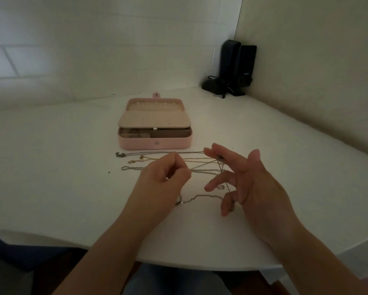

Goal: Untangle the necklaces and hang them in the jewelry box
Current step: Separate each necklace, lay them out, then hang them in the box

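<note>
Thin gold and silver chain necklaces (157, 161) lie stretched left to right on the white tabletop (61, 177), just in front of the open pink jewelry box (155, 143). Your left hand (164, 175) pinches one strand; your right hand (242, 179), fingers spread, pinches the tangle between them.

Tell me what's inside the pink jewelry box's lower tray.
The jewelry box is open. Its lower tray shows small compartments at the left holding a few small pieces, perhaps rings, too dim to identify. The beige inner flap covers the rest of the tray.
</note>
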`<state>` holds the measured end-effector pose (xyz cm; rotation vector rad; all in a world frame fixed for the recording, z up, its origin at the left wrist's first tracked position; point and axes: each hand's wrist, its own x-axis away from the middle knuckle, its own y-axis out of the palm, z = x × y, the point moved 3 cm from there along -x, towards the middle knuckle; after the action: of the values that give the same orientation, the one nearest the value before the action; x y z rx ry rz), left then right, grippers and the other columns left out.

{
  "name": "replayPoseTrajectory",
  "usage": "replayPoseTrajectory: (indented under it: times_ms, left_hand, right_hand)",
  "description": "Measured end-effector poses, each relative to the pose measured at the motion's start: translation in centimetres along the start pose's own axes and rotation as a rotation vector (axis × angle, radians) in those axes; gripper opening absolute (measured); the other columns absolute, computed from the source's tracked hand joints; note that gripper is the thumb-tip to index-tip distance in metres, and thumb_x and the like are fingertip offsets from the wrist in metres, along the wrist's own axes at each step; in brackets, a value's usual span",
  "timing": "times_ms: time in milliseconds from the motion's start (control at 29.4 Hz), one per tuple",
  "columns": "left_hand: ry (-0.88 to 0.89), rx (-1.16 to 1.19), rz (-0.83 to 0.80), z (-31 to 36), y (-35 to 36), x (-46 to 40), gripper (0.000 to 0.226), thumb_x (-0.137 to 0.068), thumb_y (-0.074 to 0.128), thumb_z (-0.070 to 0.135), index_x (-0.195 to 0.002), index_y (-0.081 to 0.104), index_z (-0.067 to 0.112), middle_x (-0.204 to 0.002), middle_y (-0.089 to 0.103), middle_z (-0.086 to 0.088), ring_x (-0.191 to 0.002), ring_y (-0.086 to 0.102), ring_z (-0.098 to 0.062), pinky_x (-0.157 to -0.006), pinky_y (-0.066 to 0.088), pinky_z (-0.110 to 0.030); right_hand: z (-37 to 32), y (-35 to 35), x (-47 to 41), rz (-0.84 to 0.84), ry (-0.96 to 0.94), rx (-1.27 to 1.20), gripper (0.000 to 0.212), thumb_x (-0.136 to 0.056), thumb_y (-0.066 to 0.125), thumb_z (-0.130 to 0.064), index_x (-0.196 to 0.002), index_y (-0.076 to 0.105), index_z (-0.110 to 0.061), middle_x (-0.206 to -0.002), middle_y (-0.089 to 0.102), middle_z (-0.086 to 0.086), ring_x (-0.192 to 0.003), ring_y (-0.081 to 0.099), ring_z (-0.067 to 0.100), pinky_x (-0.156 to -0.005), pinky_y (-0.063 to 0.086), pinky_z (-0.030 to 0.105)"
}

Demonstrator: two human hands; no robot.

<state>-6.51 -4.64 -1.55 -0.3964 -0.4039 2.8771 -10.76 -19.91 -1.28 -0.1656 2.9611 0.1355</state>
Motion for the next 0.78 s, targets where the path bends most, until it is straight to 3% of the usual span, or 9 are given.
replayPoseTrajectory:
  times_ms: [136, 238, 374, 544, 612, 714, 782]
  left_hand:
    - [0.008, -0.009, -0.082, 0.2, 0.4, 0.0, 0.022, -0.08, 0.05, 0.025, -0.059, 0.058, 0.028, -0.076, 0.065, 0.012, -0.065, 0.057, 0.0, -0.058, 0.042, -0.013]
    - [0.022, 0.038, -0.216, 0.7, 1.0, 0.4, 0.015, -0.083, 0.05, 0.024, -0.081, 0.062, 0.032, -0.082, 0.068, 0.012, -0.074, 0.062, 0.003, -0.061, 0.043, -0.008]
    - [0.081, 0.042, -0.271, 0.9, 1.1, 0.6, 0.017, -0.084, 0.05, 0.033, -0.094, 0.063, 0.031, -0.088, 0.068, 0.016, -0.083, 0.064, 0.002, -0.071, 0.047, -0.01]
    - [0.087, 0.076, -0.212, 1.1, 0.8, 0.5, 0.016, -0.087, 0.057, 0.013, -0.078, 0.067, 0.022, -0.062, 0.064, 0.016, -0.056, 0.058, 0.005, -0.054, 0.039, -0.005]
    - [0.062, 0.069, -0.178, 0.9, 0.6, 0.3, 0.021, -0.087, 0.056, 0.011, -0.074, 0.068, 0.021, -0.065, 0.067, 0.011, -0.061, 0.061, 0.0, -0.057, 0.043, -0.009]
    - [-0.004, 0.161, -0.131, 0.7, 0.4, 0.1, 0.026, -0.088, 0.052, 0.008, -0.07, 0.067, 0.018, -0.074, 0.072, 0.002, -0.076, 0.068, -0.011, -0.072, 0.05, -0.017]
    - [-0.054, 0.264, -0.117, 0.8, 0.3, 0.1, 0.032, -0.089, 0.047, 0.003, -0.065, 0.064, 0.015, -0.071, 0.072, 0.0, -0.075, 0.069, -0.013, -0.073, 0.052, -0.016]
  right_hand:
    - [0.0, 0.4, 0.0, -0.124, -0.009, -0.042, 0.072, -0.064, 0.047, -0.082, -0.123, 0.054, -0.041, -0.13, 0.056, -0.015, -0.072, 0.064, 0.015, -0.046, 0.049, 0.026]
    - [0.2, 0.6, 0.0, -0.155, -0.017, 0.009, 0.068, -0.065, 0.044, -0.083, -0.123, 0.054, -0.048, -0.131, 0.055, -0.017, -0.07, 0.062, 0.014, -0.05, 0.05, 0.028]
    - [0.6, 0.6, 0.1, -0.173, -0.009, 0.096, 0.074, -0.07, 0.037, -0.083, -0.131, 0.048, -0.043, -0.118, 0.06, 0.0, -0.083, 0.063, 0.019, -0.058, 0.052, 0.033]
    - [1.3, 0.8, -0.1, -0.209, 0.039, 0.153, 0.075, -0.067, 0.035, -0.086, -0.133, 0.041, -0.05, -0.113, 0.063, 0.008, -0.094, 0.063, 0.019, -0.06, 0.054, 0.031]
    - [1.7, 0.5, -0.5, -0.187, 0.054, 0.184, 0.076, -0.064, 0.037, -0.088, -0.131, 0.042, -0.052, -0.108, 0.064, 0.01, -0.098, 0.063, 0.019, -0.063, 0.053, 0.03]
    - [2.1, -0.2, -0.8, -0.139, 0.026, 0.279, 0.077, -0.061, 0.032, -0.092, -0.128, 0.042, -0.056, -0.102, 0.068, -0.003, -0.101, 0.062, 0.018, -0.081, 0.049, 0.033]
    - [1.9, -0.6, -0.6, -0.081, -0.036, 0.35, 0.073, -0.067, 0.027, -0.089, -0.129, 0.043, -0.054, -0.112, 0.064, -0.008, -0.102, 0.059, 0.018, -0.092, 0.044, 0.041]
